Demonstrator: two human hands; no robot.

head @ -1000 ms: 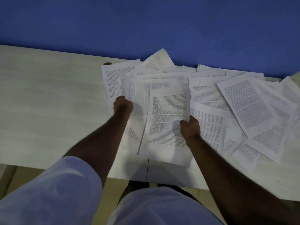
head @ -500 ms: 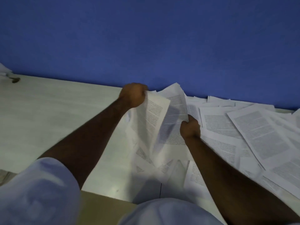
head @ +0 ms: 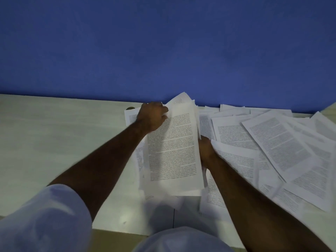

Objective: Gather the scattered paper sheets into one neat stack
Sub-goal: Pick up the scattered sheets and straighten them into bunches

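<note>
A bundle of printed paper sheets lies in front of me on the pale table, its top page facing up. My left hand grips the bundle's far left corner. My right hand holds its right edge, partly hidden under a curled sheet. Several loose printed sheets lie overlapping across the table's right half. More pages stick out from under the bundle.
A blue wall rises right behind the table's far edge. A small dark object peeks out at the far edge beside the papers. The table's near edge runs just above my lap.
My left hand lifted a sheet up at the far edge and has laid it flat onto the bundle. My right hand stayed on the right edge. The camera tilted upward.
</note>
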